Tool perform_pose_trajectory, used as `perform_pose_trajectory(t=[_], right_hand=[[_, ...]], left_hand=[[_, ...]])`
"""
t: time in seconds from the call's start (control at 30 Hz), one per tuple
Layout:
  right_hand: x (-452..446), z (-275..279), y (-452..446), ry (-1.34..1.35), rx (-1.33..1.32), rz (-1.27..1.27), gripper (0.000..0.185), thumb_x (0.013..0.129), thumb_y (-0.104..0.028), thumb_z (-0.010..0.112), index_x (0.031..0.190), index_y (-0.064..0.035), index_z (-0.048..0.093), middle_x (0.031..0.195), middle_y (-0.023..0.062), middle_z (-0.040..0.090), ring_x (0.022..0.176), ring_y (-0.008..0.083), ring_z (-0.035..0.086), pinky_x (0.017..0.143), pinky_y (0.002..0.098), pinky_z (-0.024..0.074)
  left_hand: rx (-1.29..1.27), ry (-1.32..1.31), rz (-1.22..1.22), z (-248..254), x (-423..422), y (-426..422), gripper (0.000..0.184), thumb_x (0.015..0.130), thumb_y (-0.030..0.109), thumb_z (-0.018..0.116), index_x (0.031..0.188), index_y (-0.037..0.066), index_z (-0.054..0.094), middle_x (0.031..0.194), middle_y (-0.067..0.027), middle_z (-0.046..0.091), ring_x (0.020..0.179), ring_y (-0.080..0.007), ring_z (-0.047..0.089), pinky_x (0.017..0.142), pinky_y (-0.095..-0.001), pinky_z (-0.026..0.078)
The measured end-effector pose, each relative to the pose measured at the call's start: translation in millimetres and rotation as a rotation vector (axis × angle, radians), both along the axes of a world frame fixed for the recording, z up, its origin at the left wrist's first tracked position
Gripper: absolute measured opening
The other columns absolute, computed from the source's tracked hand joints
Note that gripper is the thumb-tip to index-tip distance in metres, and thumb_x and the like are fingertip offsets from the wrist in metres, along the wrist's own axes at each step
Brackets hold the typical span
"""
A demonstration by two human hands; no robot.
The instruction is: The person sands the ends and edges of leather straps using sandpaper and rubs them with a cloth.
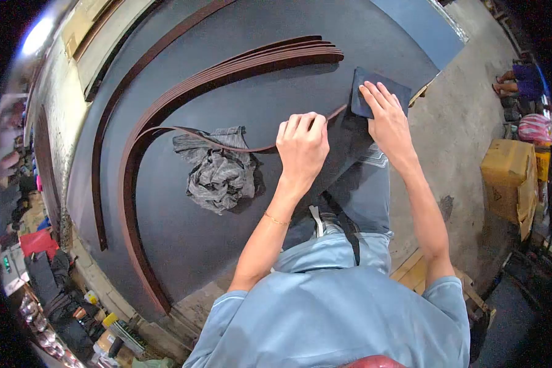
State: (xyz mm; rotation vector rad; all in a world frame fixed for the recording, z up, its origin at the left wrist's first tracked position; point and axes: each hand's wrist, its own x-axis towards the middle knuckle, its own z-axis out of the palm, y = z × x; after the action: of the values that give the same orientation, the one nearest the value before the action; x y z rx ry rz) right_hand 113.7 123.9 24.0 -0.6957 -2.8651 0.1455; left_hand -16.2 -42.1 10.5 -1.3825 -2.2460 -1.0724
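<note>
My left hand (303, 144) is closed in a pinch on a thin dark brown strip (245, 149), which looks like leather. Leftward the strip curves back to a bundle of similar strips (165, 101) lying bent on the table. Its other end passes my fist and reaches the left edge of a dark square sheet (363, 98). My right hand (388, 122) lies on that sheet near the table's right corner, fingers stretched out flat. Whether the strip runs under the sheet is hidden. A crumpled grey striped cloth (221, 175) rests left of my left hand.
The dark table (196, 245) curves round in front of me. One separate brown strip (104, 135) lies along its far left side. A cardboard box (506, 178) stands on the floor at right. Mixed clutter fills the lower left, and a person's legs (506, 83) show far right.
</note>
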Motion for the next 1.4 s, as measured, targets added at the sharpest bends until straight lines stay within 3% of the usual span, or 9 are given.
perform_pose_trajectory(t=[0.17,0.23,0.3,0.53,0.63,0.77,0.87,1.03,1.4], right_hand=[[7,33,-16,0.187,-0.083,0.057,0.063,0.087,-0.023,0.073,0.142,-0.0033,0.048,0.145,0.0232,0.050,0.138,0.0374,0.045,0.113,0.0501,0.0372],[9,47,-37,0.519,-0.584,0.020,0.064,0.085,-0.018,0.077,0.141,-0.0019,0.050,0.139,0.0225,0.056,0.125,0.0369,0.058,0.104,0.0461,0.0476],[3,45,-61,0.742,-1.245,0.005,0.059,0.086,-0.004,0.076,0.140,-0.0015,0.052,0.120,0.0147,0.068,0.102,0.0187,0.069,0.089,0.0325,0.0568],[-13,45,-82,0.945,-1.268,0.061,0.033,0.092,-0.006,0.069,0.122,0.0045,0.059,0.102,0.0103,0.071,0.095,0.0159,0.069,0.086,0.0308,0.0568],[-15,43,-75,0.982,-1.450,-0.019,0.020,0.098,-0.012,0.063,0.109,0.0048,0.063,0.095,0.0081,0.071,0.088,0.0143,0.068,0.081,0.0304,0.0573],[-21,42,-64,0.936,-1.604,-0.010,0.023,0.103,-0.015,0.057,0.103,0.0056,0.067,0.089,0.0067,0.071,0.081,0.0141,0.069,0.074,0.0294,0.0577],[-27,38,-66,0.981,-1.644,0.065,0.026,0.101,-0.012,0.060,0.119,0.0053,0.066,0.093,0.0087,0.072,0.083,0.0154,0.070,0.073,0.0293,0.0580],[-29,33,-80,0.996,-1.679,0.095,0.024,0.098,-0.006,0.063,0.119,0.0057,0.065,0.095,0.0097,0.072,0.082,0.0153,0.070,0.075,0.0295,0.0583],[-35,34,-89,1.062,-1.646,0.117,0.025,0.096,-0.004,0.064,0.119,0.0059,0.066,0.096,0.0107,0.072,0.081,0.0155,0.069,0.075,0.0294,0.0584]], left_hand=[[0.055,-0.074,-0.045,20,9,-15,0.013,0.079,-0.001,0.074,0.089,0.003,0.067,0.093,-0.0105,0.072,0.082,-0.0285,0.070,0.073,-0.0368,0.056],[0.131,-0.075,-0.062,41,12,-20,0.015,0.077,-0.007,0.073,0.089,-0.001,0.066,0.095,-0.0146,0.073,0.083,-0.0302,0.072,0.072,-0.0365,0.058],[0.140,-0.041,-0.082,54,17,-23,0.016,0.075,-0.011,0.072,0.089,-0.004,0.066,0.095,-0.0174,0.073,0.082,-0.0313,0.072,0.071,-0.0366,0.059],[0.194,-0.105,-0.121,61,29,-22,0.017,0.076,-0.009,0.074,0.091,-0.004,0.068,0.094,-0.0183,0.073,0.082,-0.0307,0.073,0.074,-0.0344,0.059],[0.184,-0.278,-0.132,71,28,-23,0.012,0.082,-0.007,0.073,0.093,-0.003,0.069,0.090,-0.0152,0.074,0.080,-0.0225,0.073,0.071,-0.0303,0.057],[0.118,-1.007,-0.053,104,17,-27,0.027,0.089,-0.003,0.071,0.116,-0.004,0.066,0.079,-0.0093,0.072,0.072,-0.0119,0.070,0.063,-0.0239,0.056],[0.152,-1.037,-0.107,111,4,-28,0.039,0.091,-0.001,0.070,0.128,-0.004,0.059,0.082,-0.0111,0.072,0.071,-0.0145,0.071,0.064,-0.0240,0.056],[0.166,-0.996,-0.136,115,2,-30,0.052,0.093,-0.003,0.065,0.142,0.001,0.050,0.082,-0.0077,0.071,0.073,-0.0116,0.069,0.065,-0.0244,0.058],[0.199,-0.917,-0.121,106,5,-33,0.035,0.095,0.000,0.065,0.130,0.001,0.063,0.085,-0.0070,0.071,0.073,-0.0100,0.069,0.063,-0.0212,0.054]])
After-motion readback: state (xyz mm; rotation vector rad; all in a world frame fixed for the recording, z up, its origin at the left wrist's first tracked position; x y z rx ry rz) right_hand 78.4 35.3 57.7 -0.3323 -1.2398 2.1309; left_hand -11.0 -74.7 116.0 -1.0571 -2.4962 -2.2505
